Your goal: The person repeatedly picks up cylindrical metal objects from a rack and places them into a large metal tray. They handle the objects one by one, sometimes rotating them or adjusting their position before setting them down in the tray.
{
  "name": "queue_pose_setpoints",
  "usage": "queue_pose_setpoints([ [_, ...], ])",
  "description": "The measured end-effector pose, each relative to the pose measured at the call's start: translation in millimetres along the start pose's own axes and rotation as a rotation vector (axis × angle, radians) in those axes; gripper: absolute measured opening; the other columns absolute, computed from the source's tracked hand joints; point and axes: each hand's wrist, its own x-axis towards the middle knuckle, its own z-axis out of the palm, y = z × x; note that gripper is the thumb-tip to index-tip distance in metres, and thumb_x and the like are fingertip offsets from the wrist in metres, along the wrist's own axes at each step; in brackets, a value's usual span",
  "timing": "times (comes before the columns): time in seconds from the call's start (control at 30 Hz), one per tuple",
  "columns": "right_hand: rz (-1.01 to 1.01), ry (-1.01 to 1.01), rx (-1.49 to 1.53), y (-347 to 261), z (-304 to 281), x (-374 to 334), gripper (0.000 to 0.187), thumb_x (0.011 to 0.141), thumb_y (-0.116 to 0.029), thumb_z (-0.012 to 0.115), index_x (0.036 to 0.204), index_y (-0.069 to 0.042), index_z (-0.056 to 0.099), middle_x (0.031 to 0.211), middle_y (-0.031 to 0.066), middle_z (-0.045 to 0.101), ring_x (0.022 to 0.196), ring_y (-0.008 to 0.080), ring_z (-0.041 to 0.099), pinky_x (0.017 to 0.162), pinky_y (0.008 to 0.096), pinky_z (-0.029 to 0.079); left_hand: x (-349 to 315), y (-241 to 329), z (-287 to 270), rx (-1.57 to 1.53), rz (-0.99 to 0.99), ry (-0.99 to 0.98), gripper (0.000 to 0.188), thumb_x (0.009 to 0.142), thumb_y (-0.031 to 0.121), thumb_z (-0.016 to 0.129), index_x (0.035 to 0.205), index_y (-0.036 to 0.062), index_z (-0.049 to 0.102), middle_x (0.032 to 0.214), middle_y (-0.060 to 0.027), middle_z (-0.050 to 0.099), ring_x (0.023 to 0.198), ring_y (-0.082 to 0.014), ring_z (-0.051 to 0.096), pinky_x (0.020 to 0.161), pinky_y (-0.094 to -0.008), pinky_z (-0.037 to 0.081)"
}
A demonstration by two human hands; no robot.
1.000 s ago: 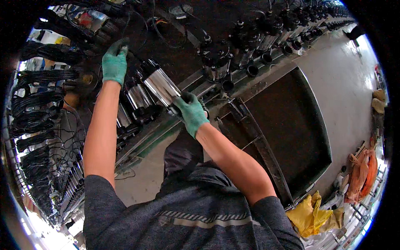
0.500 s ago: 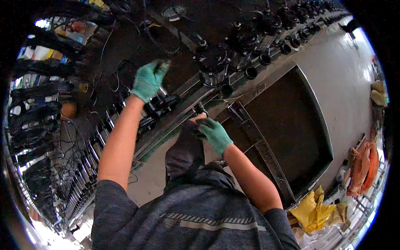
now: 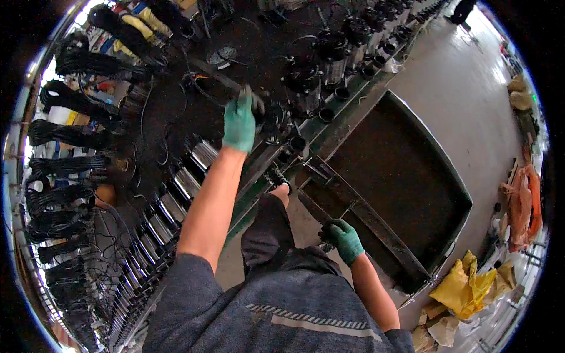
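Both my hands wear green gloves with dark, grimy fingers. My left hand (image 3: pixel 240 120) reaches forward over the dark bench, fingers stretched out and apart. Just right of it stands a black-topped pump-like unit (image 3: pixel 276 125); whether the fingers touch it I cannot tell. My right hand (image 3: pixel 343 238) hangs low beside my right leg, next to the dark metal cart (image 3: pixel 376 217). Its fingers are loosely bent, and I see nothing held in them. The dark fingertips blend into the background.
More pump-like units (image 3: pixel 332 56) line the bench to the far right. Shiny metal cylinders (image 3: pixel 170 206) stand in a row at the left. Coiled black cables (image 3: pixel 70 132) hang beyond. A yellow bag (image 3: pixel 465 285) and orange-pink sacking (image 3: pixel 521 206) lie at the right.
My left hand has moved right, to beside the pump-like unit. My right hand has left my knee and swung down and right, next to the cart. The view has shifted.
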Motion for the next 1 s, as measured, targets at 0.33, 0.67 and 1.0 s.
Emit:
queue_pose_setpoints([
  [0.33,-0.261,-0.134,0.028,-33.6,34.8,-34.2,0.060,0.101,-0.013,0.060,0.154,-0.003,0.035,0.141,0.0171,0.057,0.121,0.0249,0.062,0.100,0.0390,0.054,-169.9,122.5,55.6,-0.044,0.024,-0.121,0.041,0.108,0.042,0.050,0.081,0.0113,0.050,0.078,-0.0031,0.048,0.081,-0.0195,0.050,0.096,-0.0386,0.045],
  [0.67,-0.303,0.519,-0.362,-28.2,-82.4,-151.9,0.037,0.092,0.003,0.056,0.127,-0.001,0.066,0.115,0.0099,0.074,0.095,0.0155,0.069,0.082,0.0303,0.057,-238.3,-73.3,69.0,0.051,-0.545,-0.119,0.047,0.105,0.053,0.055,0.097,0.0085,0.066,0.097,-0.0078,0.069,0.086,-0.0204,0.061,0.074,-0.0388,0.053],
  [1.0,-0.389,0.807,-1.026,-22.0,-96.0,-154.0,0.044,0.088,-0.023,0.070,0.129,-0.012,0.065,0.109,0.0212,0.067,0.099,0.0417,0.068,0.085,0.0486,0.056,-229.8,-184.5,70.7,1.033,-0.511,-0.508,0.057,0.105,0.050,0.053,0.109,-0.0038,0.071,0.092,-0.0161,0.072,0.083,-0.0277,0.066,0.073,-0.0432,0.050],
])
